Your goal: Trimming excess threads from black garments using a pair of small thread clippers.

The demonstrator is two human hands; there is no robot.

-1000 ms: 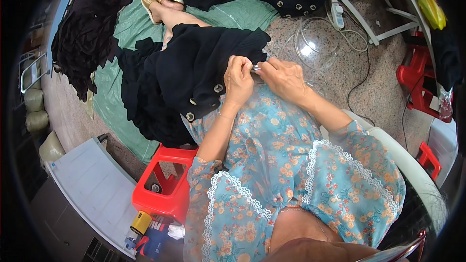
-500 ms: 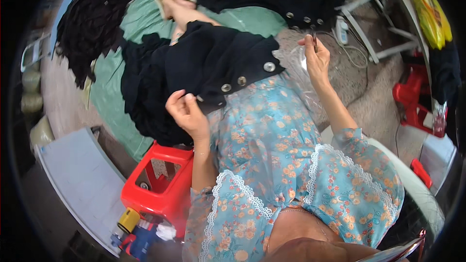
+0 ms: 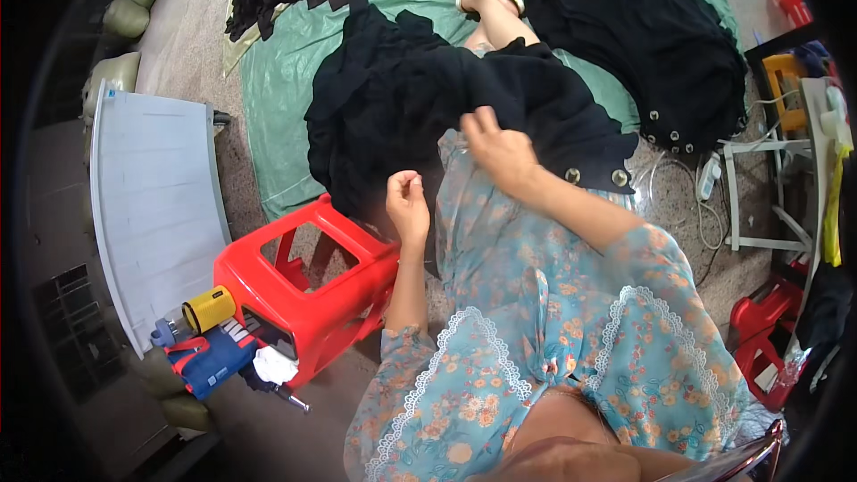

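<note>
Black cloth (image 3: 393,98), likely a garment, lies across my lap and legs. Round metallic fittings (image 3: 619,178) run along its right edge. My left hand (image 3: 409,207) is raised near the cloth's lower left side, thumb and fingertips pinched together. Whatever lies between them is too small to make out. My right hand (image 3: 502,159) reaches across to the middle, over the near edge of the cloth, its back upward and slightly blurred. Its fingers are partly curled, and I cannot see into its palm; no tool shows there now.
A red plastic stool (image 3: 335,281) stands at my left, beside a blue bag (image 3: 212,359), a yellow cylinder (image 3: 209,308) and a pale panel (image 3: 161,205). Green sheeting (image 3: 277,116) covers the floor. More black cloth (image 3: 625,36) lies at far right, near a power strip (image 3: 710,177).
My right hand has come from the far right to the middle; the slim dark tool it held is out of sight. My left fingers have closed into a pinch. The view has shifted.
</note>
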